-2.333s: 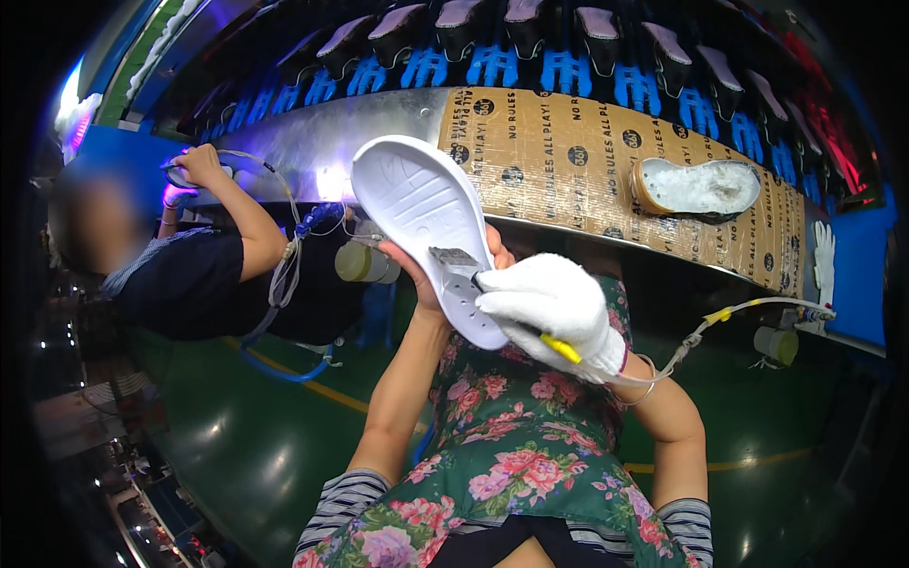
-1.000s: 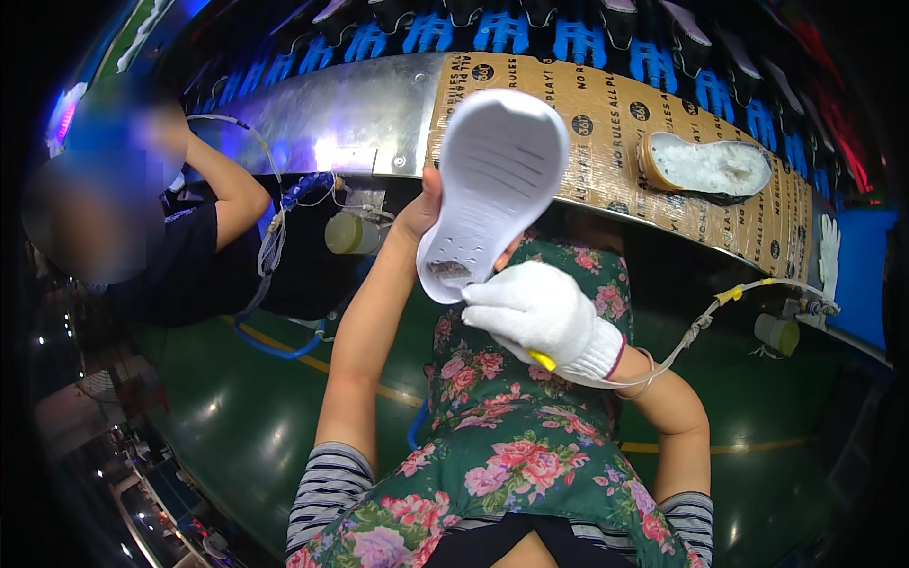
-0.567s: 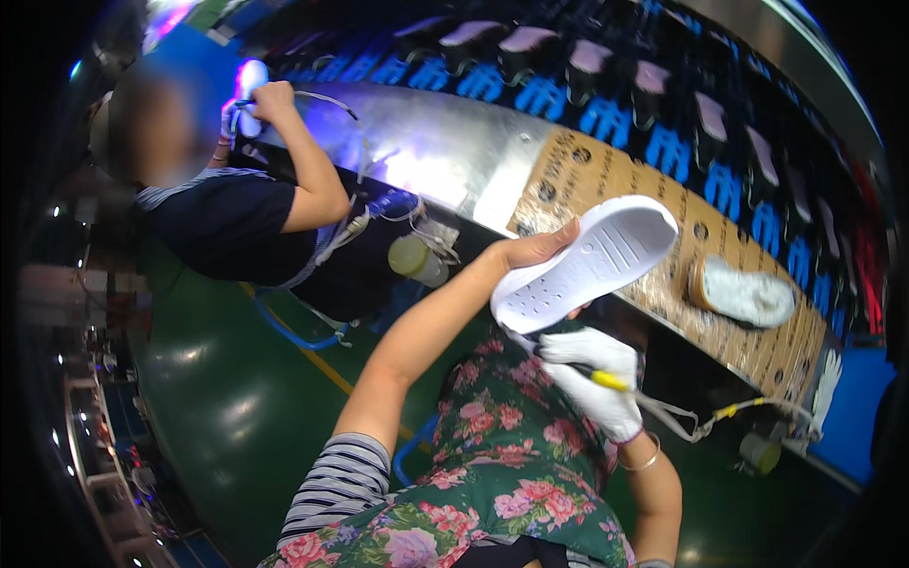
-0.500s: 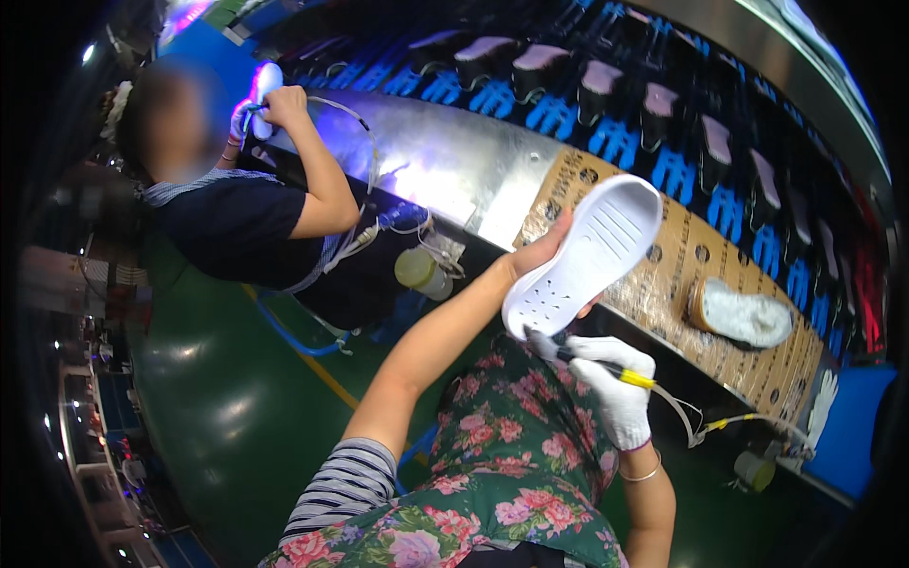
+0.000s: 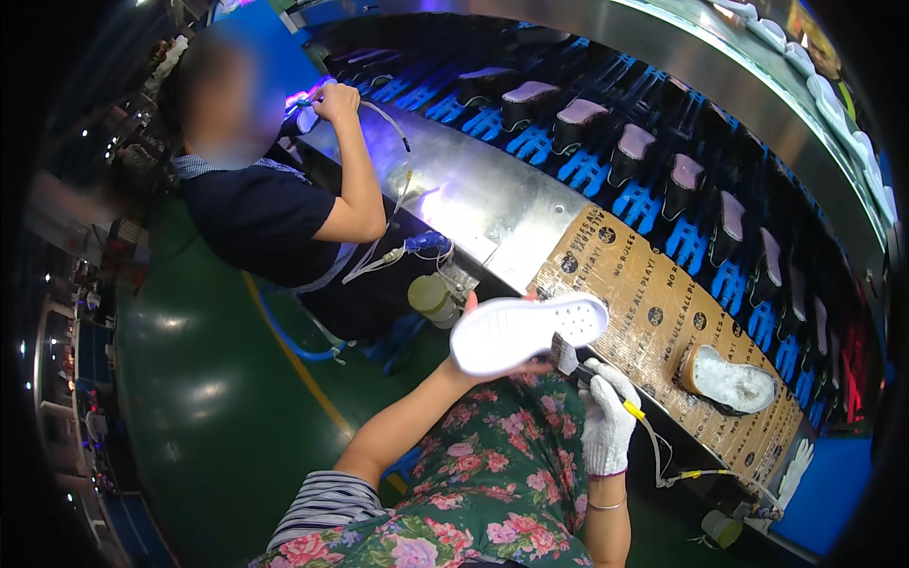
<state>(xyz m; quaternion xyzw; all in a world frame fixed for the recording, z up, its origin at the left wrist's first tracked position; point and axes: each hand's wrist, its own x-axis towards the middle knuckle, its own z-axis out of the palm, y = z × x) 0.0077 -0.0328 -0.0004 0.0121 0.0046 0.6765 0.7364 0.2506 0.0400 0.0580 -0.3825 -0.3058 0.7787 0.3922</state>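
My left hand (image 5: 536,367) holds a white shoe sole (image 5: 516,333) from beneath, mostly hidden by it. The sole lies across in front of my apron, its end with small holes toward the right. In a white knitted glove, my right hand (image 5: 609,421) is closed around the dark handle of a brush (image 5: 565,354). A thin tube with yellow bands runs from the handle. The brush's flat greyish head is at the sole's near edge, by the holed end; whether it touches, I cannot tell.
Brown printed paper covers the bench (image 5: 653,284); on it sits a tan-and-black shoe-shaped piece (image 5: 734,379) with a whitish face. Beyond, dark shoe forms (image 5: 634,151) stand among blue holders. A white glove (image 5: 797,470) lies bottom right. At left, a co-worker (image 5: 275,218) works under purple light.
The sole has swung from upright to nearly level and moved lower left, its holed end now to the right. My right hand, with the brush, has dropped slightly.
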